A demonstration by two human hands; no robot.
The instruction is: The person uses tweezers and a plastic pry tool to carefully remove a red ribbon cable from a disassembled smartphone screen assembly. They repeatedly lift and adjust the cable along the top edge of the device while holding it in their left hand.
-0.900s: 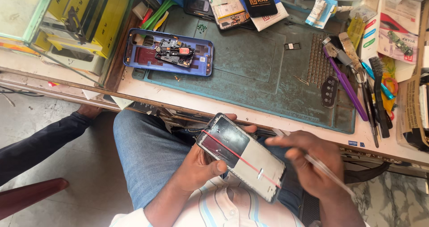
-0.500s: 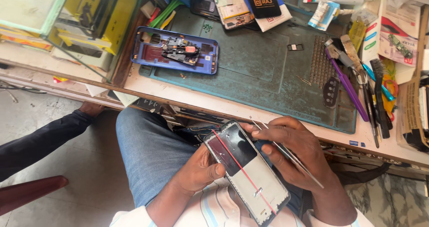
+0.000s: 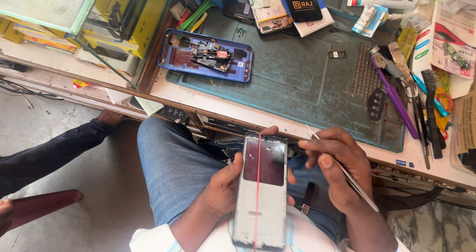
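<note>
Grey, flat phone screen panel with a thin red stripe (image 3: 261, 190) sat low in the frame's centre, gripped in my left hand (image 3: 225, 187); my right hand (image 3: 337, 165) pinched slim metal tweezers (image 3: 347, 175) just beside it.

The phone screen (image 3: 261, 192) blurs below, hiding most left hand (image 3: 224, 187) fingers

Cluttered workbench (image 3: 277, 117) with teal mat (image 3: 302, 78), blue phone frame (image 3: 174, 63), tools (image 3: 396, 91).

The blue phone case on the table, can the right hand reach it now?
Probably not easily: the right hand holds tweezers, and the blue phone case lies across the green mat.
</note>
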